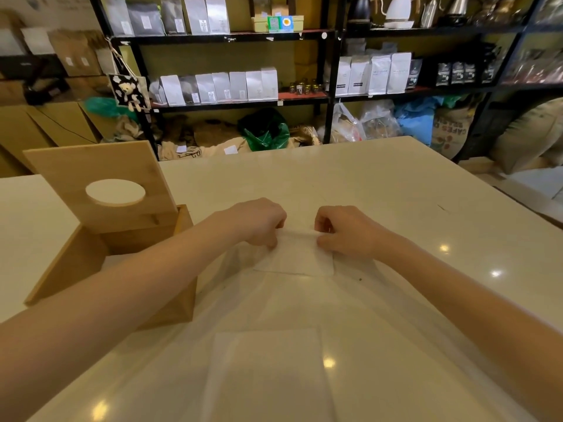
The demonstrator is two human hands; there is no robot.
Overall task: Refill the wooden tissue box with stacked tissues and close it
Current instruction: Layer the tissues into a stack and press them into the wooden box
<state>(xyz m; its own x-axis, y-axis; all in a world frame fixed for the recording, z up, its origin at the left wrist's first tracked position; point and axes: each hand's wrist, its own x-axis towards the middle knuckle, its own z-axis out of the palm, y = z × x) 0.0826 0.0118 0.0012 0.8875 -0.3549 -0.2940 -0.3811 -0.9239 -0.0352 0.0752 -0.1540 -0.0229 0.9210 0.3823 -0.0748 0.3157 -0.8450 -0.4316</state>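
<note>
A thin clear plastic wrapper (292, 303) lies on the cream table in front of me, with a white stack of tissues (268, 370) showing through its near end. My left hand (262, 222) and my right hand (344, 228) both pinch the far edge of the wrapper, a small gap between them, with a folded white part (300, 260) just below. The wooden tissue box (170, 248) stands open at the left, partly behind my left forearm. Its lid (100, 181), with an oval hole, stands tilted up at the box's far side.
The cream table (396, 190) stretches ahead and to the right, with an edge at the far right. Beyond it stand black shelves (237, 102) with white bags, and sacks on the floor. Cardboard boxes (45, 123) are at the far left.
</note>
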